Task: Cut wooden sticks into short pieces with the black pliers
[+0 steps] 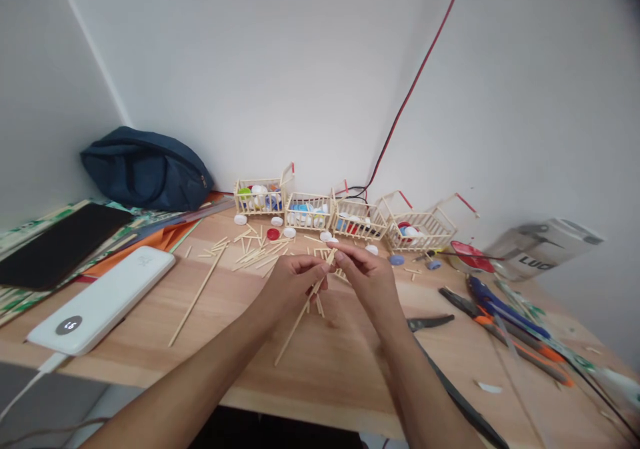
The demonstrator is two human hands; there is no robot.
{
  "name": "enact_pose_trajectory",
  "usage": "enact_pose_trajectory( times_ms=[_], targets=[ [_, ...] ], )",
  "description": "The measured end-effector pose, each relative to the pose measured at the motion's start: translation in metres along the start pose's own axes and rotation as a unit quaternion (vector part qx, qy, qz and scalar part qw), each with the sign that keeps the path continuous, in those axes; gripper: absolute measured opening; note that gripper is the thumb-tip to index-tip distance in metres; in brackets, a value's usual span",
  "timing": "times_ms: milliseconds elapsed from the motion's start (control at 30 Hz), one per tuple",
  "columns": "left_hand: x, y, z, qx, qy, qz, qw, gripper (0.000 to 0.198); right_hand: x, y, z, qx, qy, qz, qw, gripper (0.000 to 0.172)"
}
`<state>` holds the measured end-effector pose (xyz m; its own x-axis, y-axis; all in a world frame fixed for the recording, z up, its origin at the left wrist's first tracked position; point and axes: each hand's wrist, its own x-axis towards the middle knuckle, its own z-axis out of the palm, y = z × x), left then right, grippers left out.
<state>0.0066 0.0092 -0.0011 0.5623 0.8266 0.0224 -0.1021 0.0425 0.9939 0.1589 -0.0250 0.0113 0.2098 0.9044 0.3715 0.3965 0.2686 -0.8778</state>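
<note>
In the middle of the table, my left hand (299, 276) is closed around thin wooden sticks (293, 339), one long one slanting down toward the table's front edge and shorter ones sticking out below the fingers. My right hand (369, 277) pinches the upper end of the same sticks, its fingertips meeting the left ones. How the sticks join is hidden by my fingers. Behind my hands lies a heap of short cut sticks (255, 256), with a red bottle cap (273, 234) beside it. Another long stick (197, 296) rests to the left of my left hand.
Several small stick-built carts (310, 219) with bottle-cap wheels line the wall. To the right lie pliers (520, 346), a dark cutting tool (450, 382) and a tilted carton (545, 249). A white power bank (105, 302), black phone (65, 242) and blue bag (147, 169) occupy the left.
</note>
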Motion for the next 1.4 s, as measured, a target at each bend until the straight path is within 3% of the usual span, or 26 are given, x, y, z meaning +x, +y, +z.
enact_pose_trajectory(
  times_ms=[267, 567, 800, 1000, 1233, 1400],
  targets=[
    [0.002, -0.003, 0.000, 0.010, -0.019, -0.004, 1.000, 0.031, 0.000, 0.004, 0.001, 0.109, -0.030, 0.105, 0.988, 0.026],
    [-0.002, 0.002, -0.001, -0.101, -0.044, -0.067, 0.992, 0.029, 0.007, 0.022, -0.018, 0.147, 0.121, 0.103, 0.976, 0.029],
    [0.002, -0.002, -0.002, 0.031, 0.020, -0.037, 0.999, 0.025, 0.007, 0.024, -0.014, 0.193, 0.147, 0.144, 0.959, 0.027],
    [0.001, -0.001, 0.001, 0.109, 0.037, -0.019, 0.993, 0.017, 0.005, 0.023, -0.009, 0.177, 0.143, 0.152, 0.962, 0.028],
    [0.003, -0.010, -0.001, 0.228, 0.093, 0.031, 0.969, 0.016, 0.004, 0.022, -0.005, 0.201, 0.150, 0.161, 0.955, 0.025],
    [-0.002, -0.003, 0.001, 0.273, 0.122, 0.063, 0.952, 0.014, 0.004, 0.022, -0.002, 0.207, 0.156, 0.163, 0.952, 0.024]
  ],
)
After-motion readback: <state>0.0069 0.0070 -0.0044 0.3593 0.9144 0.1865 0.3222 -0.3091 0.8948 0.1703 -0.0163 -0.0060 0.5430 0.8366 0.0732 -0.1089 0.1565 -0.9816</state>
